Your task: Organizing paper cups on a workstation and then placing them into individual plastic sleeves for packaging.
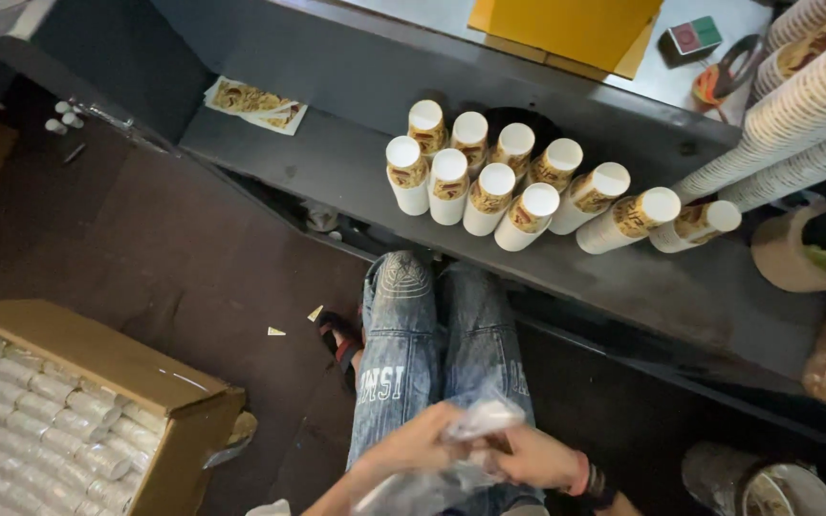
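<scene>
Clear plastic bag [451,459] blurred at bottom centre, contents unreadable. Cardboard box [97,363] cut by left edge. Long cup stacks [805,105] run off upper right. Cup prints too small to read.

Left hand [413,441] and right hand [537,459] grip a clear plastic bag [451,468] over jeans-clad knees [432,334], below paper-cup stacks [489,182].

This is a small packing workshop for paper cups. At twelve o'clock a dark grey metal bench [336,162] carries a cluster of upright cup stacks [489,177], white with brown print. At two o'clock long sleeves of nested cups [805,105] lean in from the edge. At eight o'clock an open cardboard carton [97,363] on the dark floor [193,258] is packed with rows of plastic-wrapped cup sleeves [40,430]. Printed paper blanks [255,103] lie on the bench at eleven o'clock.
</scene>
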